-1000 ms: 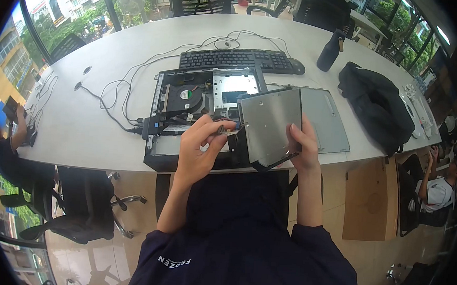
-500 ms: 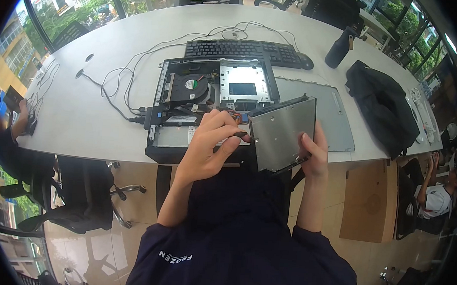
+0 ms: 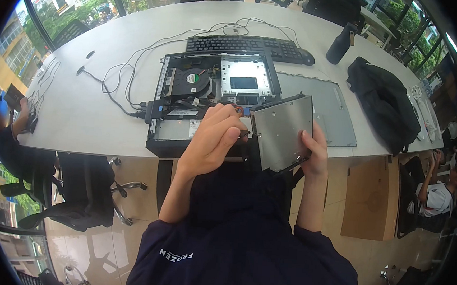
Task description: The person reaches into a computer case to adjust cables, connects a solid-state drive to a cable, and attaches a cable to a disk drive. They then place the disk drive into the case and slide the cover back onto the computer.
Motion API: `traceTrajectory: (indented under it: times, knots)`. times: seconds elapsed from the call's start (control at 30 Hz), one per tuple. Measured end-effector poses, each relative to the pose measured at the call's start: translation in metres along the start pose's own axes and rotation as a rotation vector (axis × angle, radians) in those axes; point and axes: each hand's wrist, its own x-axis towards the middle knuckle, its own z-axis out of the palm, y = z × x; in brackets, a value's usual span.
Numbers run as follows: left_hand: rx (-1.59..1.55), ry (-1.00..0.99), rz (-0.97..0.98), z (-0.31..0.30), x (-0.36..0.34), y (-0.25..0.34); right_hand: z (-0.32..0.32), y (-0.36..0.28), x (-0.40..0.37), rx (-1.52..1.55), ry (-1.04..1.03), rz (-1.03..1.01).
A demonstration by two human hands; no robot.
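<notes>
My right hand (image 3: pixel 316 154) grips a slim silver optical drive (image 3: pixel 283 129) by its right edge, thumb on the flat metal face. The drive is tilted up in front of an opened desktop computer case (image 3: pixel 172 150). At the drive's left edge, my left hand (image 3: pixel 210 141) pinches a small black cable connector (image 3: pixel 244 133) between thumb and fingers. Coloured wires (image 3: pixel 238 110) show just behind these fingers. Inside the case sit a round black fan (image 3: pixel 189 81) and a silver metal bracket (image 3: pixel 245 72).
Behind the case lie a black keyboard (image 3: pixel 235 46) and a mouse (image 3: pixel 306 57). A grey side panel (image 3: pixel 341 124), a dark bottle (image 3: pixel 341 43) and a black bag (image 3: pixel 382 103) are to the right. Cables (image 3: pixel 118 84) run across the left side of the table.
My left hand has shifted slightly, its fingers closing more over the connector beside the drive. The drive has turned a little in my right hand. The view has tilted slightly.
</notes>
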Motion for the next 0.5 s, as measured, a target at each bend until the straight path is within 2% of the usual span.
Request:
traceTrajectory:
  times: [0.2, 0.27, 0.5]
  knots:
    - [-0.012, 0.091, 0.021, 0.003, -0.003, -0.004, -0.007, -0.003, -0.006, -0.025, 0.004, 0.022]
    - [-0.040, 0.178, -0.027, 0.006, -0.003, -0.003, -0.005, -0.003, -0.006, -0.027, 0.001, 0.014]
    - [-0.004, 0.246, -0.152, 0.007, -0.004, 0.001, 0.006, -0.008, -0.005, -0.108, 0.033, -0.027]
